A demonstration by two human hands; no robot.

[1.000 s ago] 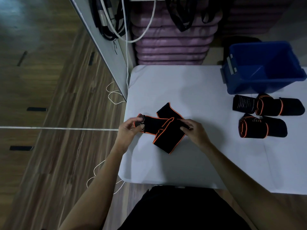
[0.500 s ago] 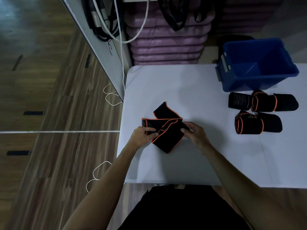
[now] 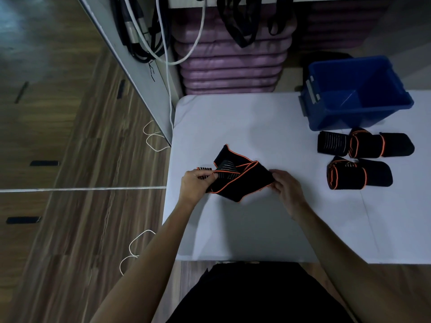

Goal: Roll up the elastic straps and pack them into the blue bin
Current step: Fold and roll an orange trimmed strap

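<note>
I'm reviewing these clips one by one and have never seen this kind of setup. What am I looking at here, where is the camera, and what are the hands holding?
There is no machine here: a person works with bare hands, and the single camera sits on their head, looking forward and down. That is why you see both forearms from above.

The left hand and right hand each grip one end of a loose black strap with orange edging, lying partly folded on the white table.

To the right lie two rolled straps, one behind the other, with a small black striped piece beside the far one. Behind them stands the blue bin; I see no straps in it.

Past the table are stacked purple mats and hanging cables.
</note>
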